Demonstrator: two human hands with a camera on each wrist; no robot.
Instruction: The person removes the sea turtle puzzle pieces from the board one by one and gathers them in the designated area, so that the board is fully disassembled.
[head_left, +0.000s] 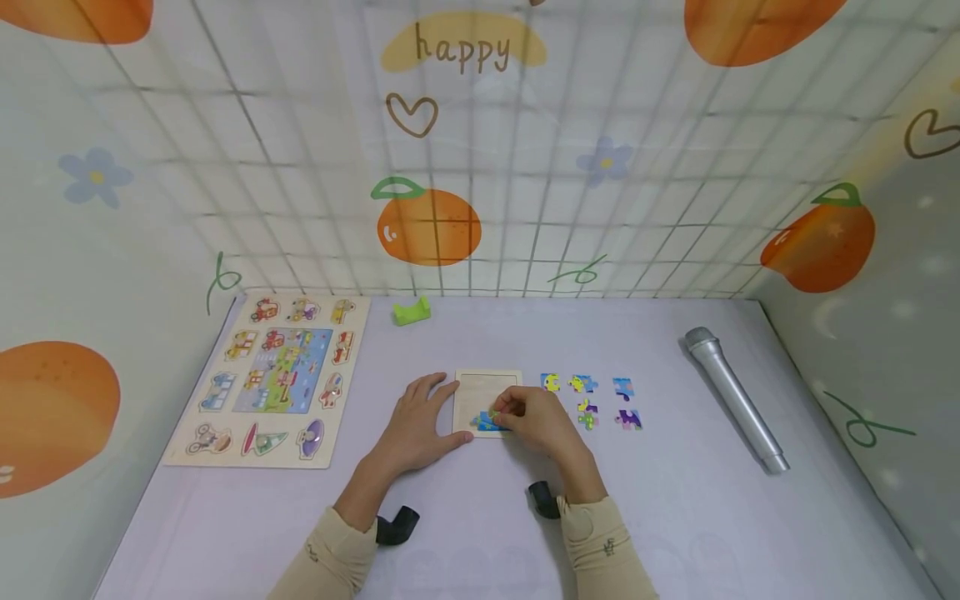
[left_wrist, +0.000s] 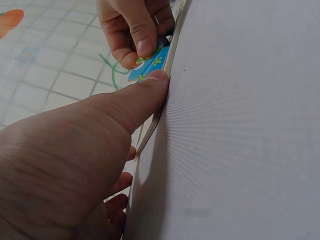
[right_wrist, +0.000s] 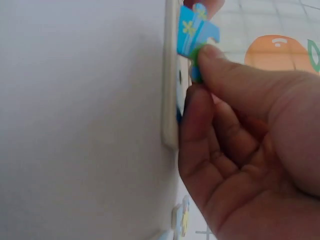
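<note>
A small wooden puzzle tray [head_left: 487, 383] lies in front of me, with blue puzzle pieces [head_left: 483, 422] along its near side. My left hand [head_left: 416, 425] rests spread at the tray's left side, its thumb [left_wrist: 150, 82] by the near edge. My right hand [head_left: 536, 417] is over the near right part of the tray. Between thumb and forefinger it pinches a green and blue puzzle piece [right_wrist: 196, 75], mostly hidden by the fingers. Beside it in the right wrist view is a light blue piece with yellow flowers [right_wrist: 189, 30].
Several loose puzzle pieces [head_left: 587, 383] lie right of the tray. A large wooden picture board [head_left: 341, 433] is on the left. Behind the tray stands a small green block [head_left: 412, 312]. A silver microphone [head_left: 738, 400] lies at the right, and a patterned curtain [head_left: 525, 233] hangs behind.
</note>
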